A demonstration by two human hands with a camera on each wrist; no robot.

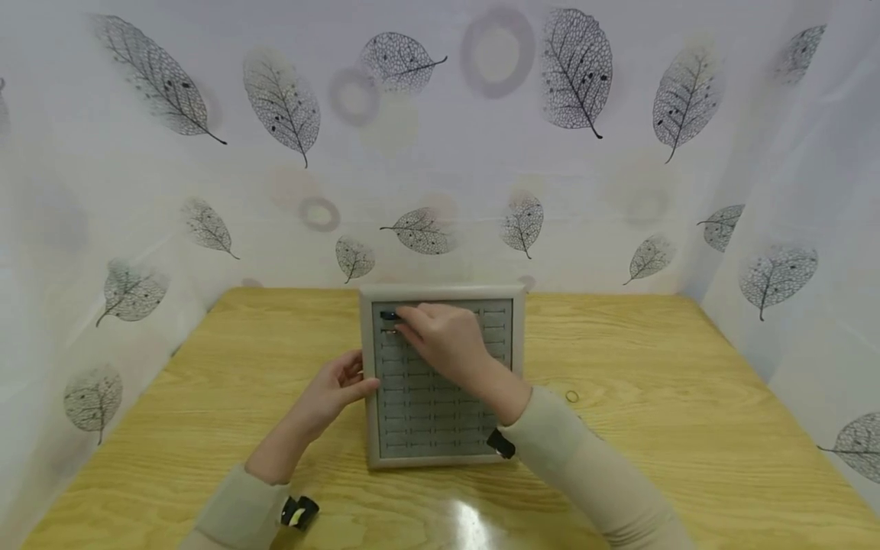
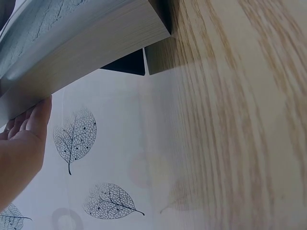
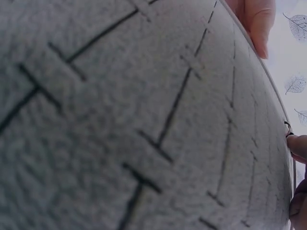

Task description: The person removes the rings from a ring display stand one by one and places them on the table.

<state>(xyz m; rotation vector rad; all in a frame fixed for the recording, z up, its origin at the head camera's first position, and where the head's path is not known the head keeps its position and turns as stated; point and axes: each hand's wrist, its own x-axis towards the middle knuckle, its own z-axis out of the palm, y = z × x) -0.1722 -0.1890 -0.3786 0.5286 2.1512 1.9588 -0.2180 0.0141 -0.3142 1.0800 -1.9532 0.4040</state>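
Note:
A grey ring display board in a pale frame stands propped up on the table, its front lined with rows of slits. My left hand grips the frame's left side, thumb on the front edge, fingers behind; the left wrist view shows those fingers against the frame's side. At the upper left slits, my right hand pinches a small ring in the second row. Just above it, a dark ring sits in the top row. Fingertips partly hide both rings. In the right wrist view, a ring shows beside my fingertip.
A thin ring lies on the wooden table to the right of the board. Behind the table and at its sides hangs a white curtain printed with leaves. Dark straps show at my cuffs.

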